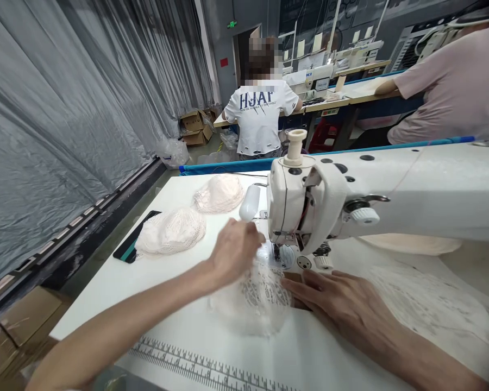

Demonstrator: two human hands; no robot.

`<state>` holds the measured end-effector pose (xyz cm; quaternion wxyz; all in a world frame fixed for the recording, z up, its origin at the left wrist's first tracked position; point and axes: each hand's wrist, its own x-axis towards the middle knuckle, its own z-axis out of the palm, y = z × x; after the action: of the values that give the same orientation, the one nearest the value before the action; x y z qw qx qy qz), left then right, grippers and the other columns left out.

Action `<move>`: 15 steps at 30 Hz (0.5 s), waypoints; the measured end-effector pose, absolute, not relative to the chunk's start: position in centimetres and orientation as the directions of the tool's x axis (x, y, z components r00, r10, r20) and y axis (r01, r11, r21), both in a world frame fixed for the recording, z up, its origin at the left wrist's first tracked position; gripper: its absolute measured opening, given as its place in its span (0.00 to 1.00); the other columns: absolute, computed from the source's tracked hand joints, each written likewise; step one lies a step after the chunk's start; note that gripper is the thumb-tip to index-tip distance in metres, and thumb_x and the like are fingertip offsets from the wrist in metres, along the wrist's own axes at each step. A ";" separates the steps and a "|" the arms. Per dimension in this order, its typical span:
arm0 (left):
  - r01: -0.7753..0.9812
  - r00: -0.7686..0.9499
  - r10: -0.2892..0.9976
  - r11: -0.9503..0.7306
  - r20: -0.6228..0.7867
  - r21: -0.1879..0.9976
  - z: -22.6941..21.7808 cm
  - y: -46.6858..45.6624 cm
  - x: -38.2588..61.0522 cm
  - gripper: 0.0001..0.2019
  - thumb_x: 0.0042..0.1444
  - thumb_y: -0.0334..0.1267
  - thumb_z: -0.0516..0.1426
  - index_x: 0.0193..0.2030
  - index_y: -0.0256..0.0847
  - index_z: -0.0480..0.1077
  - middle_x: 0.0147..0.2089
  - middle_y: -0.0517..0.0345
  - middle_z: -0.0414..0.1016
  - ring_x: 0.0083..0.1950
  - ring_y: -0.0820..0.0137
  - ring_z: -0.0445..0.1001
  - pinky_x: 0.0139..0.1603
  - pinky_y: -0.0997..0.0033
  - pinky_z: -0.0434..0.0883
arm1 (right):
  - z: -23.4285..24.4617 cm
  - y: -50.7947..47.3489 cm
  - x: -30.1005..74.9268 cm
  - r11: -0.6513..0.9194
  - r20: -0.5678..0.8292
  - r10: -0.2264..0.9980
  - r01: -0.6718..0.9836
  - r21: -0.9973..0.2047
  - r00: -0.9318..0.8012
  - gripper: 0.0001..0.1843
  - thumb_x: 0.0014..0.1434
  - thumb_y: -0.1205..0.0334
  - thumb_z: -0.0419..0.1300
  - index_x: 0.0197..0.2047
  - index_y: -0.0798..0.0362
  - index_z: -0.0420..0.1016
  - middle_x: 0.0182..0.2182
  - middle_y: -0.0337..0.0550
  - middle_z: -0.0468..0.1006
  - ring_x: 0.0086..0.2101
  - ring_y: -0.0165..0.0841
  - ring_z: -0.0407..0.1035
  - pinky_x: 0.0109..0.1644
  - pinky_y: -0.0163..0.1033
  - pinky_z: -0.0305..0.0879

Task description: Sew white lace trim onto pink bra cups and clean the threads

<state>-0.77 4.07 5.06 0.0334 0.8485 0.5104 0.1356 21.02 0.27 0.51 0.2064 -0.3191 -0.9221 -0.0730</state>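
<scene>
A white sewing machine (350, 201) stands on the white table (146, 304), its needle (276, 251) above a piece of white lace fabric (261, 296). My left hand (234, 251) is closed in a pinch on the lace's far edge, just left of the needle. My right hand (342, 304) lies flat with fingers stretched out, pressing the lace down in front of the presser foot.
Two lace cups (171, 232) (220, 193) lie at the table's far left, one on a dark mat (124, 248). More lace (432, 309) spreads at the right. A ruler strip (195, 366) runs along the near edge. Two people (261, 114) (452, 87) work at other tables behind. Plastic sheeting (65, 108) hangs left.
</scene>
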 end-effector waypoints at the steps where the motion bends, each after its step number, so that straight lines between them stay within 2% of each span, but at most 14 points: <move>1: 0.791 0.542 0.799 -0.589 0.260 0.164 4.3 3.1 -0.7 0.16 0.59 0.22 0.46 0.38 0.39 0.74 0.37 0.52 0.75 0.39 0.66 0.72 0.39 0.64 0.67 | 0.5 0.3 21.0 0.787 0.433 0.558 0.617 -0.004 -0.709 0.18 0.69 0.61 0.42 0.44 0.47 0.74 0.25 0.40 0.75 0.19 0.29 0.64 0.22 0.36 0.48; 2: 0.718 0.633 0.720 -0.683 0.284 0.129 3.4 2.3 -0.6 0.17 0.59 0.20 0.46 0.39 0.39 0.74 0.38 0.55 0.75 0.40 0.69 0.72 0.43 0.64 0.67 | 0.6 0.4 20.9 0.786 0.437 0.559 0.618 -0.009 -0.705 0.19 0.69 0.59 0.42 0.45 0.47 0.74 0.25 0.40 0.75 0.19 0.28 0.65 0.22 0.36 0.48; 4: 0.634 0.727 0.624 -0.770 0.287 0.070 2.1 1.2 -0.5 0.16 0.59 0.20 0.47 0.41 0.39 0.73 0.41 0.57 0.76 0.43 0.71 0.73 0.48 0.64 0.66 | 0.5 0.5 20.8 0.780 0.441 0.567 0.626 -0.015 -0.696 0.19 0.69 0.57 0.42 0.46 0.46 0.74 0.26 0.40 0.76 0.19 0.28 0.65 0.22 0.36 0.49; 8: 0.619 0.751 0.592 -0.786 0.293 0.003 1.2 1.1 -0.9 0.14 0.59 0.21 0.47 0.46 0.35 0.69 0.48 0.53 0.74 0.46 0.71 0.73 0.54 0.62 0.65 | 0.4 0.5 20.8 0.767 0.437 0.583 0.642 -0.018 -0.685 0.21 0.69 0.54 0.41 0.44 0.46 0.75 0.24 0.39 0.75 0.17 0.28 0.64 0.21 0.36 0.48; 11: 0.611 0.754 0.583 -0.792 0.302 0.002 1.5 1.8 -1.2 0.15 0.61 0.22 0.45 0.48 0.34 0.67 0.48 0.51 0.74 0.46 0.71 0.74 0.57 0.61 0.64 | 0.3 0.7 20.8 0.743 0.431 0.589 0.668 0.043 -0.683 0.20 0.69 0.60 0.40 0.44 0.45 0.74 0.21 0.37 0.74 0.15 0.30 0.62 0.20 0.37 0.43; 15: 0.625 0.734 0.600 -0.780 0.318 0.031 1.6 2.3 -1.3 0.14 0.63 0.25 0.43 0.49 0.33 0.65 0.51 0.48 0.72 0.47 0.70 0.74 0.60 0.59 0.63 | -0.2 0.9 20.8 0.689 0.400 0.589 0.695 0.207 -0.702 0.21 0.62 0.70 0.43 0.47 0.44 0.74 0.18 0.37 0.72 0.13 0.31 0.61 0.21 0.37 0.37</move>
<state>-1.29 2.31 1.58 -0.0391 0.9303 0.3291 0.1571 20.82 0.88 -0.18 0.1526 -0.3542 -0.9061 -0.1739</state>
